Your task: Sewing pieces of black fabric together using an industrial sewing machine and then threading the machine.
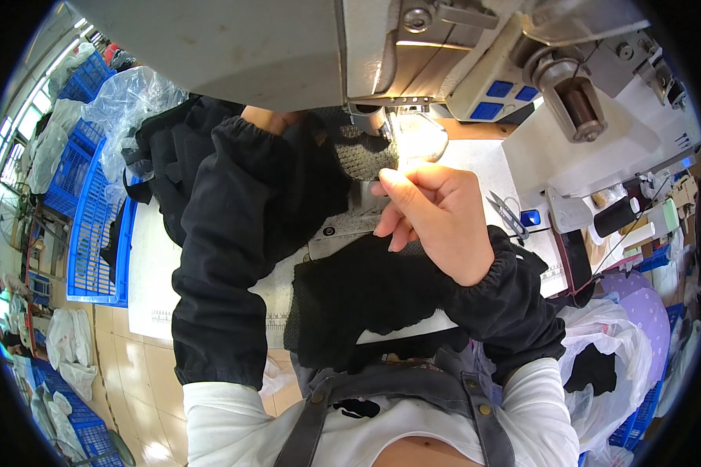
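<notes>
A sewing machine fills the top of the view, its lamp shining by the presser foot. Dark mesh fabric lies under and before the foot. My left hand rests at the black fabric left of the foot; the machine head and cloth hide its fingers. My right hand hovers just in front of the foot, thumb and forefinger pinched together, the other fingers curled. Whatever the pinch holds, if anything, is too small to make out. Another black fabric piece drapes over the table's front edge beneath my right wrist.
Thread snips lie right of my right hand. A brown thread spool sits on the machine, and a black thread cone stands farther right. At left is a blue basket; a plastic bag with black cloth hangs at right.
</notes>
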The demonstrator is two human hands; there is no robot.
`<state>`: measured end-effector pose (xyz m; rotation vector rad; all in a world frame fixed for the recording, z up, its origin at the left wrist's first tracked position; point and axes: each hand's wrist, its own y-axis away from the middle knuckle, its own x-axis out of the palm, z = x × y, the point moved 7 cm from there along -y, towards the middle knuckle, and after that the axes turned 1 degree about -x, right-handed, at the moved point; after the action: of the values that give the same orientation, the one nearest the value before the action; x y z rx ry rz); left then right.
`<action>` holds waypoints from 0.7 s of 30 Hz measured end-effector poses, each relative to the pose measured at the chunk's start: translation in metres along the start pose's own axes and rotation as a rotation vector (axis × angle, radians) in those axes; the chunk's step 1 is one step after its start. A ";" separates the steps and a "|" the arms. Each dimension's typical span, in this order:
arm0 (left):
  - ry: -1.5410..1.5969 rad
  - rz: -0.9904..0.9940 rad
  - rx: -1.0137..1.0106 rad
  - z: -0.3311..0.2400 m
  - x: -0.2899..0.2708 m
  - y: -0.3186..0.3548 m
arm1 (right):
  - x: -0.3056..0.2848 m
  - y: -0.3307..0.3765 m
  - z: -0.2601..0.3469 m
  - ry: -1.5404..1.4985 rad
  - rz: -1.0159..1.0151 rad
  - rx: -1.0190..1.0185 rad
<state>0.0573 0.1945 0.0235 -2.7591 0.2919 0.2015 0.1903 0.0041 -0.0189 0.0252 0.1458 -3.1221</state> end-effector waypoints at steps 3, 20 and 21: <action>0.002 -0.019 0.015 -0.002 -0.001 -0.003 | 0.000 0.000 0.001 -0.012 0.012 -0.004; 0.094 -0.138 0.110 -0.016 -0.037 0.022 | 0.028 0.031 0.006 0.847 0.108 -0.626; 0.099 -0.139 0.113 -0.017 -0.041 0.025 | 0.044 0.038 0.004 0.971 0.169 -0.728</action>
<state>0.0140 0.1730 0.0377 -2.6685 0.1308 0.0116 0.1468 -0.0349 -0.0193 1.3949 1.1524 -2.4015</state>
